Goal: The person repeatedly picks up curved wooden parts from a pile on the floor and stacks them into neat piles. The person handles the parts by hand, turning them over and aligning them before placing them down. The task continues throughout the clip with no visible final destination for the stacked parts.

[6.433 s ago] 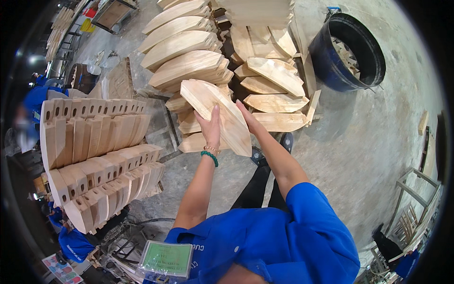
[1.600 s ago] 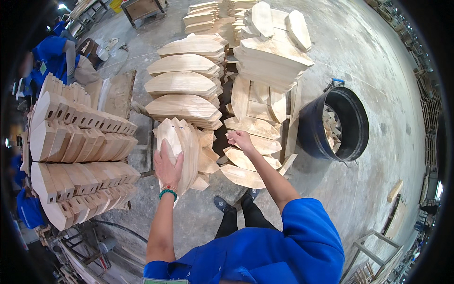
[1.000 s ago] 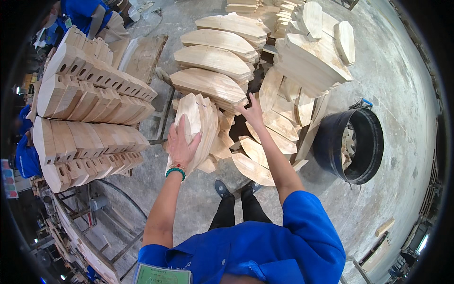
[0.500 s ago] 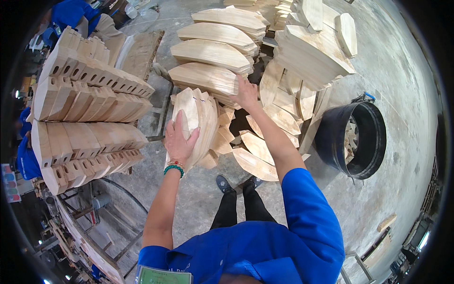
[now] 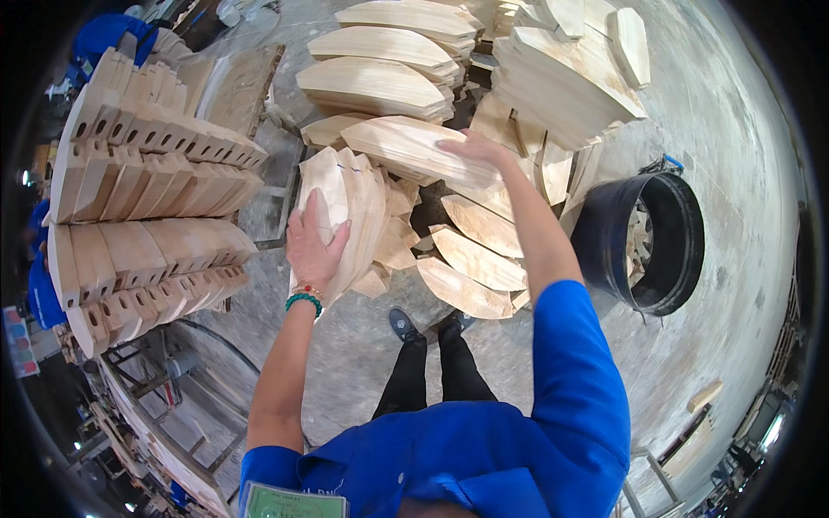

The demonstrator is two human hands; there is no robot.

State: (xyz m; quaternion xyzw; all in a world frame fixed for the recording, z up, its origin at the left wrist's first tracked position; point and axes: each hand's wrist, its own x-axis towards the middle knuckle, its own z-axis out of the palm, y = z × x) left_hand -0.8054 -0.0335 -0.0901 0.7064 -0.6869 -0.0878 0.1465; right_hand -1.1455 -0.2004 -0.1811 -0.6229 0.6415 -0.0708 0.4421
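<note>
My right hand (image 5: pixel 477 148) grips the right end of a pale curved wooden board (image 5: pixel 401 142). That board sits skewed over the nearest stack, and another board's end (image 5: pixel 332 129) shows beneath its left side. Fingers spread and thumb apart, my left hand (image 5: pixel 316 246) lies against a row of similar boards (image 5: pixel 358 203) standing on edge, close together. Beyond are more stacks of curved boards (image 5: pixel 371 86). Loose curved pieces (image 5: pixel 479 259) lie between the standing row and my right forearm.
At the right stands a black bucket (image 5: pixel 596 246) with wood offcuts inside. A tall stack of boards (image 5: pixel 561 95) rises at the back right. Slotted wooden parts (image 5: pixel 147 250) are stacked in rows on the left. Another person in blue (image 5: pixel 108 39) is at the far left.
My right hand has moved right, drawing the top board off its stack and baring the one beneath. My left hand stays on the standing boards. The whole view has shifted slightly.
</note>
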